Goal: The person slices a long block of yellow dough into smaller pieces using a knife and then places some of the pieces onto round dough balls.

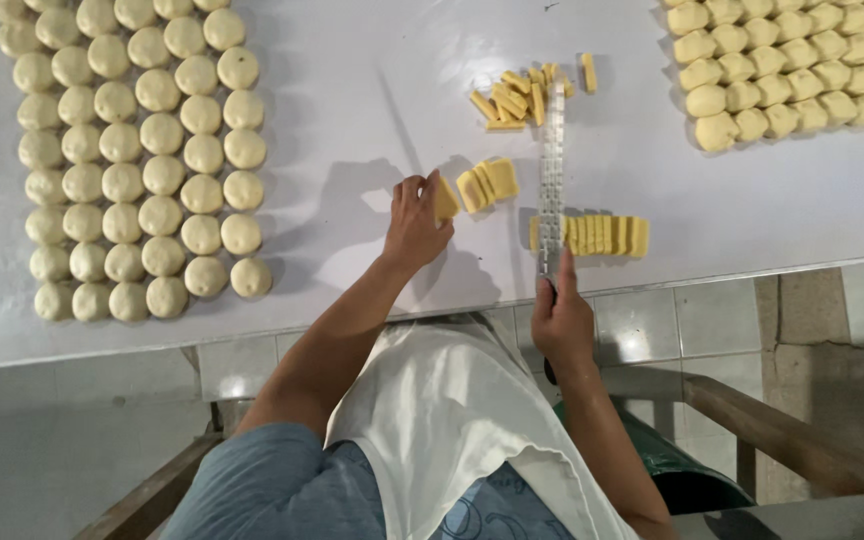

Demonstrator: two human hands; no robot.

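Observation:
My left hand (414,222) is closed on a yellow dough slice (446,200) on the white table (352,120). Just right of it lean a few more cut yellow slices (488,183). My right hand (562,318) grips the handle of a long knife (551,170) whose blade lies flat, pointing away from me. The blade crosses the left end of a sliced yellow dough bar (607,235). Farther back, beside the blade tip, lies a loose pile of small yellow strips (517,100).
Rows of round pale dough balls (137,150) fill the table's left side. Squarish pale dough pieces (792,65) are packed at the back right. The table's front edge runs just before my hands; a tiled floor and wooden stool frame lie below.

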